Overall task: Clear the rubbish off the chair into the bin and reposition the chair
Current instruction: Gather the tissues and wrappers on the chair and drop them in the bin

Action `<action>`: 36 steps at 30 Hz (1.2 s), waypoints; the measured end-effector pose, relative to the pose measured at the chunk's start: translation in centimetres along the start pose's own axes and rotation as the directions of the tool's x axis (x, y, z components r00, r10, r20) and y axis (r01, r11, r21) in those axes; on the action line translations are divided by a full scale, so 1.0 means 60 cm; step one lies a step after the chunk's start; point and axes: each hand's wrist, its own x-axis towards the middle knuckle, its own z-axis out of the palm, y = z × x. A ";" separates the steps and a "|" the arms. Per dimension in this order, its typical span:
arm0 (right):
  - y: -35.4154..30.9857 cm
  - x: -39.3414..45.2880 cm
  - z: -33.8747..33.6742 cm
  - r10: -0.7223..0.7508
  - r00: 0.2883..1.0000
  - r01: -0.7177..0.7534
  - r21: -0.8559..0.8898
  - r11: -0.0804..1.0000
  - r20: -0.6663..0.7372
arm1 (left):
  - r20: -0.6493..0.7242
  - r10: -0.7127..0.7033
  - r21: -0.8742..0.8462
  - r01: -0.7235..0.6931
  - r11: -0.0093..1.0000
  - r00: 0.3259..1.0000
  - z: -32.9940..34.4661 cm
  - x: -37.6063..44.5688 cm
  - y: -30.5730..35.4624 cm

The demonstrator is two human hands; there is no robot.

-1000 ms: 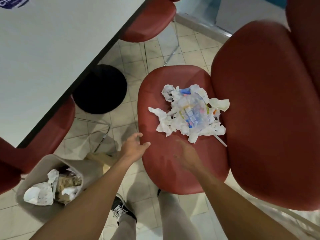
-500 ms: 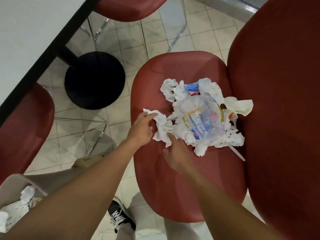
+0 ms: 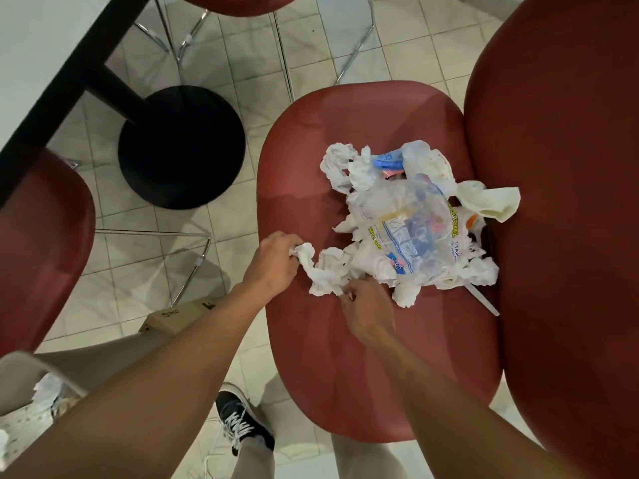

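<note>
The left hand (image 3: 273, 262) and right hand (image 3: 368, 312) pinch the soft, light white crumpled paper rubbish (image 3: 326, 271), best scooped from its edges.

Clear plastic wrapper (image 3: 411, 229) in the rubbish reads "175 Pulls"; other print illegible

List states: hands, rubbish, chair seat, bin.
left hand: grips a crumpled tissue
right hand: fingers on the pile's near edge; grip unclear
rubbish pile: heaped on the seat
chair seat: uncleared
bin: open, already holds paper
</note>
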 end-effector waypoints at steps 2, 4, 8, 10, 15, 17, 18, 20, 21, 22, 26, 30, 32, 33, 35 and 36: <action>0.004 -0.014 -0.004 0.007 1.000 -0.007 0.011 1.000 -0.008 | -0.035 -0.041 -0.056 0.039 0.998 0.999 -0.009 -0.018 -0.006; 0.004 -0.037 -0.014 0.029 1.000 -0.029 0.028 0.999 -0.011 | -0.057 -0.071 -0.116 0.064 0.991 0.996 -0.022 -0.042 -0.008; -0.005 -0.089 -0.032 0.015 0.999 -0.012 0.075 0.997 -0.040 | -0.076 -0.098 -0.207 0.080 0.975 0.992 -0.049 -0.091 -0.005; -0.020 -0.118 -0.042 -0.019 0.997 0.026 0.103 0.994 -0.071 | -0.093 -0.100 -0.219 0.078 0.973 0.991 -0.066 -0.117 -0.003; -0.074 -0.200 -0.058 0.015 0.992 0.017 0.256 0.966 -0.123 | -0.123 -0.104 -0.274 0.067 0.959 0.987 -0.113 -0.201 0.005; -0.095 -0.232 -0.062 0.039 0.989 0.011 0.328 0.945 -0.145 | -0.127 -0.115 -0.303 0.072 0.950 0.985 -0.129 -0.237 0.006; -0.104 -0.247 -0.063 0.035 0.988 0.018 0.334 0.942 -0.151 | -0.133 -0.124 -0.309 0.078 0.948 0.983 -0.136 -0.254 0.002; -0.126 -0.278 -0.067 0.003 0.988 0.050 0.334 0.941 -0.157 | -0.147 -0.148 -0.317 0.096 0.944 0.978 -0.153 -0.289 -0.008; -0.138 -0.294 -0.066 -0.014 0.986 0.069 0.330 0.941 -0.166 | -0.151 -0.161 -0.313 0.108 0.944 0.975 -0.164 -0.309 -0.014; -0.147 -0.303 -0.066 -0.025 0.984 0.083 0.327 0.941 -0.178 | -0.157 -0.172 -0.303 0.118 0.946 0.972 -0.170 -0.321 -0.020; -0.215 -0.362 -0.048 -0.115 0.974 0.170 0.294 0.941 -0.196 | -0.196 -0.260 -0.366 0.176 0.914 0.945 -0.207 -0.397 -0.073; -0.287 -0.401 -0.025 -0.202 0.956 0.258 0.277 0.926 -0.213 | -0.216 -0.296 -0.398 0.193 0.897 0.930 -0.246 -0.463 -0.136; -0.320 -0.418 -0.005 -0.255 0.948 0.299 0.265 0.917 -0.190 | -0.241 -0.332 -0.408 0.215 0.887 0.912 -0.268 -0.498 -0.171; -0.335 -0.426 0.007 -0.278 0.945 0.316 0.263 0.911 -0.172 | -0.249 -0.358 -0.424 0.232 0.876 0.900 -0.277 -0.512 -0.189; -0.366 -0.442 0.031 -0.307 0.941 0.336 0.261 0.905 -0.144 | -0.253 -0.407 -0.453 0.265 0.851 0.878 -0.292 -0.537 -0.226; -0.381 -0.449 0.044 -0.318 0.939 0.342 0.250 0.906 -0.132 | -0.255 -0.430 -0.466 0.280 0.839 0.866 -0.300 -0.549 -0.243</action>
